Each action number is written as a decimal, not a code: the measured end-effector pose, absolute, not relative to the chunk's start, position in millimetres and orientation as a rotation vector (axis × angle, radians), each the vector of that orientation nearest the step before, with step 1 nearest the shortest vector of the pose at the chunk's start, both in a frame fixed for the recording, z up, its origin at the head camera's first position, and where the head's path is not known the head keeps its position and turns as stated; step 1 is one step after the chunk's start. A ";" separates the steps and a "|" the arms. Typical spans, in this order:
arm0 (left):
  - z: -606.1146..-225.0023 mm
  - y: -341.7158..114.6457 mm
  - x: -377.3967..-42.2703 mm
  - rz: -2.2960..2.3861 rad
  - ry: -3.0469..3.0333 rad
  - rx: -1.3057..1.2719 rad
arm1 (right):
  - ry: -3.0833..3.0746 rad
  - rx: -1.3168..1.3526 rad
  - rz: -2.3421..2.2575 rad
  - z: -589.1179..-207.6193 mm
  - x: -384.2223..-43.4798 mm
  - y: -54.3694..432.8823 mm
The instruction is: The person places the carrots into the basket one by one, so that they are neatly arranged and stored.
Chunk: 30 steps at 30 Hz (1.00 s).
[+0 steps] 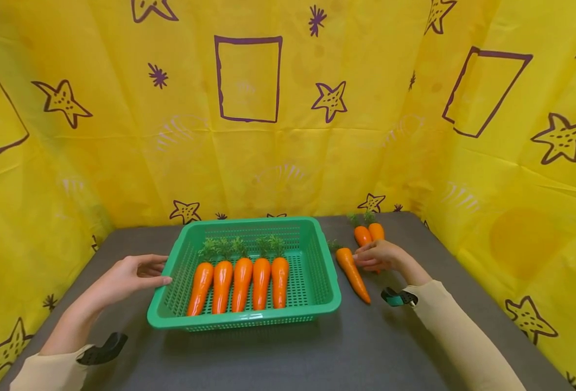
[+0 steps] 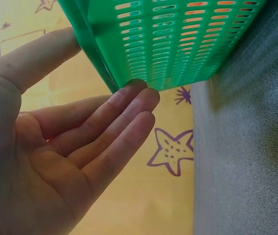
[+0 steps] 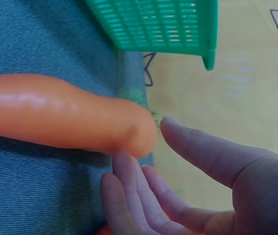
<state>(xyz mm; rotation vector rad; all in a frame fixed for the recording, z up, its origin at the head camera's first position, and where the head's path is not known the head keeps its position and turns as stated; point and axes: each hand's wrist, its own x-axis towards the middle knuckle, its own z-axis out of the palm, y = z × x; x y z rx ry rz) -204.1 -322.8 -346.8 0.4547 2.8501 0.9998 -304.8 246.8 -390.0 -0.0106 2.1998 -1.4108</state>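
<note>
A green plastic basket (image 1: 327, 312) with slotted walls stands on the table, holding several carrots (image 1: 242, 285) in a row, leafy tops toward the back. My left hand (image 1: 131, 274) holds the basket's left rim, its thumb over the edge and other fingers against the outside, as the left wrist view shows. To the basket's right lies a single carrot (image 1: 352, 274), tip toward me. Beside it is my right hand (image 1: 383, 255), fingers extended; in the right wrist view the fingertips are at the thick end of the carrot (image 3: 70, 115) and the thumb stands apart from it.
Two more carrots (image 1: 362, 235) lie behind the right hand, partly hidden by it. Dark grey cloth covers the table (image 1: 248, 361). Yellow drapes (image 1: 278, 163) with purple stars and squares enclose the back and both sides.
</note>
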 end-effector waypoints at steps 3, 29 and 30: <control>-346.6 -322.3 -204.8 1.002 2.845 0.453 | 2.194 0.026 -1.424 -393.5 -303.5 245.9; -348.2 -323.2 -205.3 0.975 2.843 0.468 | 2.208 0.102 -1.318 -409.2 -291.5 228.1; -347.9 -323.1 -205.4 0.971 2.846 0.469 | 2.210 0.108 -1.319 -409.4 -291.8 227.8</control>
